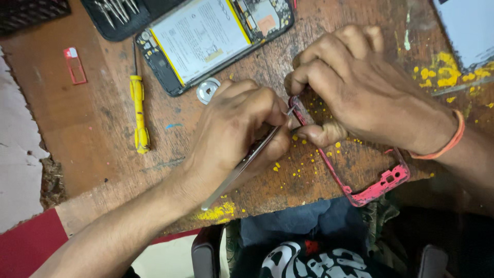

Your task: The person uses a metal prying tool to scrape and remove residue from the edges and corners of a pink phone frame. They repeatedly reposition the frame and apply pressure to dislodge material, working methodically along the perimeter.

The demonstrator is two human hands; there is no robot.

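Note:
My left hand grips slim metal tweezers, their tips touching the upper end of a red phone frame. My right hand presses down on that frame and pinches its top end, covering most of it. The frame's lower corner juts past the table edge. Above my hands lies an opened phone showing its white battery and circuit boards.
A yellow screwdriver lies left of my left hand. A small round metal piece sits by the phone. A black tool case with metal bits is at top left, a small red tray further left. The wooden table is spattered with yellow paint.

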